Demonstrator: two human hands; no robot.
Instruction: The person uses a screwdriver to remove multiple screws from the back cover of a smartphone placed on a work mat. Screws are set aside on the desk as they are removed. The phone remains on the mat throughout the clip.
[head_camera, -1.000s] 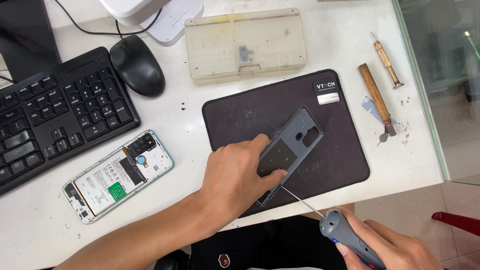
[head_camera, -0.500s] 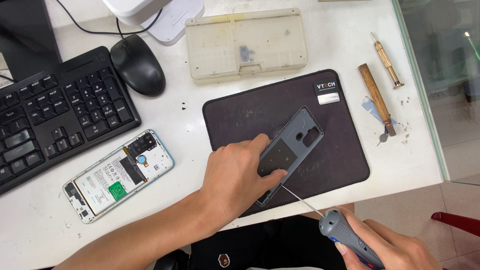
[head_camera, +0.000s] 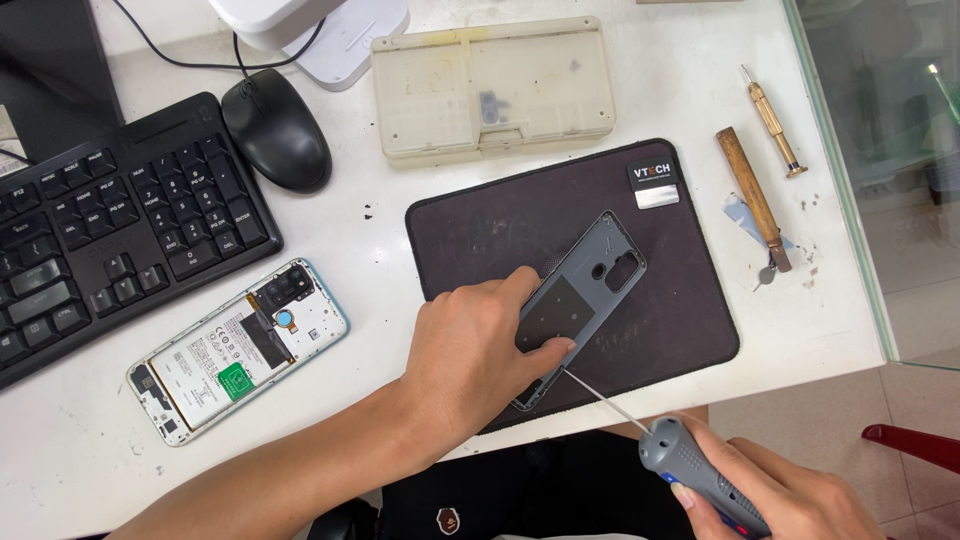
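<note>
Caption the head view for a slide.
Left hand pins a grey phone cover on a dark mat; right hand angles a screwdriver toward its lower edge.

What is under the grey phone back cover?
The grey phone back cover lies on a dark work mat on the white table. The left hand covers its lower end, hiding what is beneath there.

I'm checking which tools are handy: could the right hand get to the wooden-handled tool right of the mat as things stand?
Probably not right away: the right hand is shut on the grey screwdriver. Otherwise the way to the wooden-handled tool looks free, with only bare mat between.
</note>
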